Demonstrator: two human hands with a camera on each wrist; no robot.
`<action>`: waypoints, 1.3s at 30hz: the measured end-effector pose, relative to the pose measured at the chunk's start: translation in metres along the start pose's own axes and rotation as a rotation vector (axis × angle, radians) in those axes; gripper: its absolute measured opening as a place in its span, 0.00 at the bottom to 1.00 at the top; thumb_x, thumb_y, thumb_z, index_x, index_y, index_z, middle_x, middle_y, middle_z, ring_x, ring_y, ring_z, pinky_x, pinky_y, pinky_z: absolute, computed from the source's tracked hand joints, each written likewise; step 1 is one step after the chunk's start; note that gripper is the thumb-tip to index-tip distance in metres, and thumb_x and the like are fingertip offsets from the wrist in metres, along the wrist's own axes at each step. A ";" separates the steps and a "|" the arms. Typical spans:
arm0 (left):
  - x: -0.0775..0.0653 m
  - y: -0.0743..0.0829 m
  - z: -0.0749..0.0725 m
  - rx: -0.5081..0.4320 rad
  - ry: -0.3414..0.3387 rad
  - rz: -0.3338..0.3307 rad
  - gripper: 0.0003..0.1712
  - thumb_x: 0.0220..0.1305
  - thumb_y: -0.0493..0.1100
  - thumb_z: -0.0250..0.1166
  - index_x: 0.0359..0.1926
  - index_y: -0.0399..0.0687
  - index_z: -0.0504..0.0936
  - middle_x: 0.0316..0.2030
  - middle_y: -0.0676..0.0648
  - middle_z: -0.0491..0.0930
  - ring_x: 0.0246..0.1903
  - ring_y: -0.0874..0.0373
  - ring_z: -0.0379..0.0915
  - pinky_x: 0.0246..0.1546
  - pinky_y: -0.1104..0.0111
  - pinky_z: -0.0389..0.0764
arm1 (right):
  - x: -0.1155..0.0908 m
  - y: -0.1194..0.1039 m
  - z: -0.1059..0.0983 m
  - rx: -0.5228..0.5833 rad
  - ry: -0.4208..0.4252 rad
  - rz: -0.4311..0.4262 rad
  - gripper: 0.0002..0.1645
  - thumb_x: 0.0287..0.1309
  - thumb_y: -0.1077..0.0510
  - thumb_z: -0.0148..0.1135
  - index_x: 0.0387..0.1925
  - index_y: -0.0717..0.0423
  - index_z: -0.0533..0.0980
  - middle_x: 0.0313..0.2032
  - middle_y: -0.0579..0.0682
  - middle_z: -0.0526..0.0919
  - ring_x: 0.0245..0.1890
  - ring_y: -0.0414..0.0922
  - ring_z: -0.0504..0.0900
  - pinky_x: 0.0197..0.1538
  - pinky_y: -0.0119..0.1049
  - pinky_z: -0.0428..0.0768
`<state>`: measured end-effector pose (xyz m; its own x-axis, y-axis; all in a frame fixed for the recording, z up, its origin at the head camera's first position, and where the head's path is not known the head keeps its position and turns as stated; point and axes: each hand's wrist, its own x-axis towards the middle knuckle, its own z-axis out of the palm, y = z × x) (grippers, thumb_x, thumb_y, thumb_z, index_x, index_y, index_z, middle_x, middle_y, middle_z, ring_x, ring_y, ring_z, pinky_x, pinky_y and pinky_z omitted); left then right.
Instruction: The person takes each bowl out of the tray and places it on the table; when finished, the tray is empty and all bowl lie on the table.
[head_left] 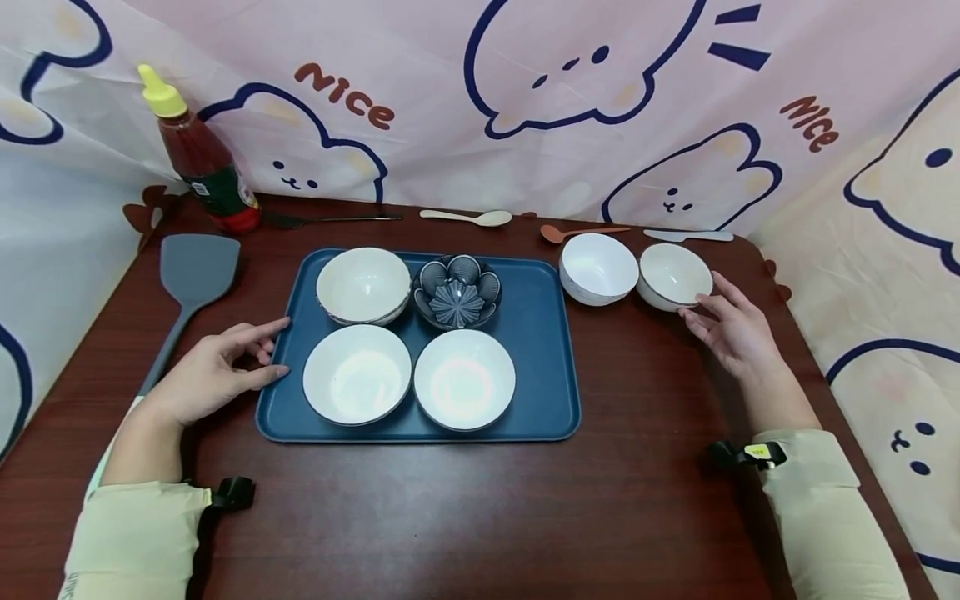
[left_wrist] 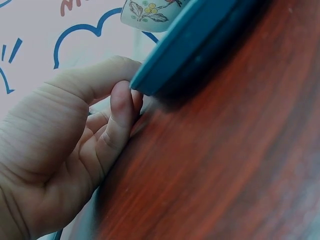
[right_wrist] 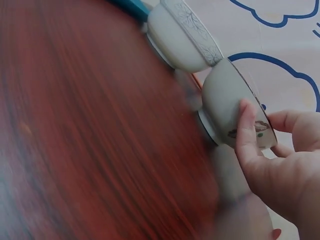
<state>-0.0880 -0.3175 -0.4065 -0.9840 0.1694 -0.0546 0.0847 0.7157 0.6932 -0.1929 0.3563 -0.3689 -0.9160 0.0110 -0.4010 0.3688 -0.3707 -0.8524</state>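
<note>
My left hand touches the left rim of a blue tray, its index finger and thumb spread along the edge. On the tray stand a patterned bowl, two wide white bowls and a dark petal-shaped dish. My right hand pinches the near right side of a small white bowl between thumb and fingers; a leaf print shows beside the thumb. This bowl sits against another white bowl, which has a grey patterned band in the right wrist view.
Behind the tray lie a dark fork, a cream spoon, a brown spoon and a white knife. A sauce bottle stands back left, above a grey spatula. Printed cloth hangs along the table's back.
</note>
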 end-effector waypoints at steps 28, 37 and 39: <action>0.001 -0.001 -0.001 -0.008 -0.004 -0.002 0.36 0.64 0.47 0.70 0.71 0.49 0.71 0.42 0.47 0.74 0.41 0.66 0.65 0.37 0.81 0.68 | -0.039 0.008 0.053 -0.190 -0.118 -0.260 0.36 0.65 0.60 0.63 0.72 0.51 0.64 0.44 0.48 0.82 0.35 0.43 0.88 0.43 0.32 0.85; 0.000 -0.001 -0.002 -0.014 0.003 0.009 0.35 0.64 0.46 0.70 0.70 0.48 0.71 0.41 0.46 0.74 0.41 0.66 0.66 0.38 0.81 0.68 | -0.041 0.015 0.095 -0.211 -0.242 -0.176 0.38 0.69 0.60 0.59 0.76 0.54 0.58 0.53 0.50 0.78 0.38 0.44 0.88 0.46 0.32 0.84; 0.000 0.000 -0.002 -0.017 0.005 -0.003 0.35 0.64 0.47 0.70 0.70 0.50 0.71 0.41 0.47 0.74 0.41 0.66 0.67 0.38 0.81 0.68 | -0.044 0.018 0.106 -0.193 -0.291 -0.141 0.37 0.70 0.61 0.58 0.76 0.55 0.57 0.56 0.52 0.78 0.39 0.44 0.88 0.47 0.33 0.84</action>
<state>-0.0880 -0.3189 -0.4054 -0.9851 0.1634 -0.0534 0.0786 0.7044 0.7054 -0.1630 0.2509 -0.3311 -0.9562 -0.2253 -0.1868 0.2334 -0.2021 -0.9511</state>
